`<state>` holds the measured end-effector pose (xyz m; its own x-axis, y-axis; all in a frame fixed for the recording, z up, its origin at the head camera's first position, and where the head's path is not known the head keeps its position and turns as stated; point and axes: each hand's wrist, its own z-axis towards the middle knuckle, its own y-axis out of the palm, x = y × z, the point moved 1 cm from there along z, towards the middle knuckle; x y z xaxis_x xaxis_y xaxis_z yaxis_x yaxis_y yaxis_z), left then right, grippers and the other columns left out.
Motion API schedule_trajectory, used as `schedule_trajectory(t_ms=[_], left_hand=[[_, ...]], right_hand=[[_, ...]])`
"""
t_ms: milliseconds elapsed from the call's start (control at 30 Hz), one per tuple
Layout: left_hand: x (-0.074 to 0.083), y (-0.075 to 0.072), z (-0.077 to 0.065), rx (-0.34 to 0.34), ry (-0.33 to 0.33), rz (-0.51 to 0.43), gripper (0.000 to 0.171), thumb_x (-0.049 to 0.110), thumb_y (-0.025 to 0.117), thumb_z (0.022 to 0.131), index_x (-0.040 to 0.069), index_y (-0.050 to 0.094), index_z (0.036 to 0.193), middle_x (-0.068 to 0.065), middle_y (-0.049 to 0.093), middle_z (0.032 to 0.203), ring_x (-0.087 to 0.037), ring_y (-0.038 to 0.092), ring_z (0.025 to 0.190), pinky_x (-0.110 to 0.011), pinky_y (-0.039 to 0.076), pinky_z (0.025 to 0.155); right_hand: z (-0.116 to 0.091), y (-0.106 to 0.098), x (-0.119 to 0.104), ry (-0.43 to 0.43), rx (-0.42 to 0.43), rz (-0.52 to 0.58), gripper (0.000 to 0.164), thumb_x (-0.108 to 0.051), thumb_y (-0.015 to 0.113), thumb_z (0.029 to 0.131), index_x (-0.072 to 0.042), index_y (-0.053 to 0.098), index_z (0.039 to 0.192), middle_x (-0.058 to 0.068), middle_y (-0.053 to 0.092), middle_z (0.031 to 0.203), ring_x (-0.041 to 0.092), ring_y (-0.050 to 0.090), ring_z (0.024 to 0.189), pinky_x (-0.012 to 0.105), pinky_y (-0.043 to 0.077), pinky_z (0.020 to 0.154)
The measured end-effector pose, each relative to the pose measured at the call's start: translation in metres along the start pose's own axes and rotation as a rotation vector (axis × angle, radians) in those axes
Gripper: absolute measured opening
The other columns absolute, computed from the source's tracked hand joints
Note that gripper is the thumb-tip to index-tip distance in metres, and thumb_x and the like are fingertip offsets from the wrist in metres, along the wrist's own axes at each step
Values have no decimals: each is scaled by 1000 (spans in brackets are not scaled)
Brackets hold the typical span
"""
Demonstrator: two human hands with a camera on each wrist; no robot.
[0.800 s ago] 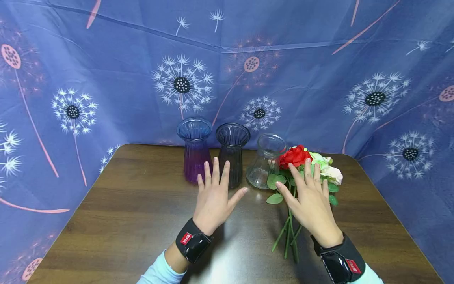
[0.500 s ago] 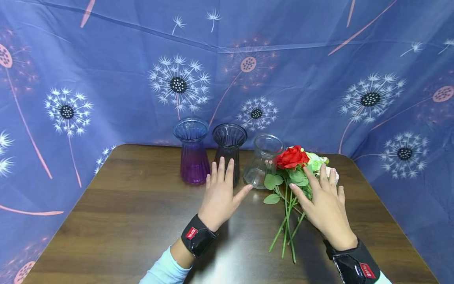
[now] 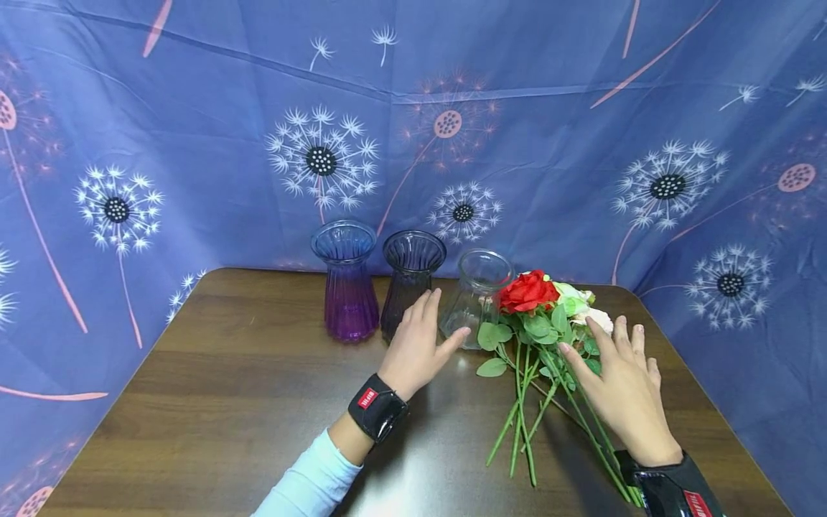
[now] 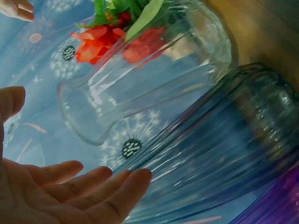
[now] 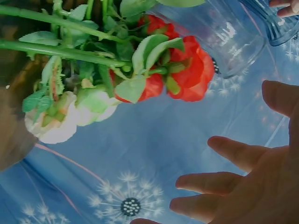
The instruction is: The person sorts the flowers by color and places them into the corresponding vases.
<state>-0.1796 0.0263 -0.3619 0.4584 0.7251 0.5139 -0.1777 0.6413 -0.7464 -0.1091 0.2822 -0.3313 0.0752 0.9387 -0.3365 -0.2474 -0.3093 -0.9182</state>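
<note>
My left hand (image 3: 416, 352) is held over the table with its fingers extended, in front of the dark grey glass vase (image 3: 395, 309). In the left wrist view that hand (image 4: 70, 196) holds nothing. To its left stands a blue-and-purple vase (image 3: 351, 305); to its right, a clear glass vase (image 3: 460, 316). My right hand (image 3: 627, 391) hovers with spread fingers over the right side of a bunch of roses. Red blooms (image 3: 528, 291), a pale green-white one (image 3: 571, 298) and a creamy one (image 3: 594, 318) lie at its far end. The right wrist view shows this hand (image 5: 252, 186) apart from the blooms.
The brown wooden table (image 3: 226, 402) ends at a blue dandelion-print cloth (image 3: 213, 143) hanging behind it. Green stems (image 3: 522, 424) point toward the near edge. Leaves (image 3: 493, 368) reach out beside the clear vase.
My right hand has moved right and nearer, uncovering more blooms and stems. My left hand has shifted right, its fingers closer together. The vases stay in their places on the table.
</note>
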Motion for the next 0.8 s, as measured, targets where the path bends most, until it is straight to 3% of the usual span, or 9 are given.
schedule_trajectory(t_ms=[167, 533, 800], left_hand=[[-3, 12, 12, -8, 1, -61, 76, 55, 48, 82, 4, 30, 135, -15, 40, 132, -29, 42, 119, -40, 38, 97], [-1, 36, 39, -102, -96, -180, 78, 50, 50, 84, 7, 18, 140, -13, 32, 139, -25, 32, 128, -38, 31, 103], [-5, 45, 53, -131, -147, -207, 84, 52, 53, 81, 6, 16, 140, -13, 29, 142, -24, 31, 129, -35, 30, 104]], right_hand=[[0, 6, 5, 1, -18, 9, 70, -54, 39, 87, -15, 19, 141, 30, 3, 142, 45, -7, 131, 73, 9, 86], [0, 14, 19, 45, -47, 8, 71, -56, 40, 86, -14, 20, 141, 33, 11, 140, 50, 9, 128, 73, 13, 82], [6, 17, 23, 17, -68, -21, 69, -54, 41, 86, -3, 36, 133, 32, 35, 131, 51, 38, 111, 63, 35, 72]])
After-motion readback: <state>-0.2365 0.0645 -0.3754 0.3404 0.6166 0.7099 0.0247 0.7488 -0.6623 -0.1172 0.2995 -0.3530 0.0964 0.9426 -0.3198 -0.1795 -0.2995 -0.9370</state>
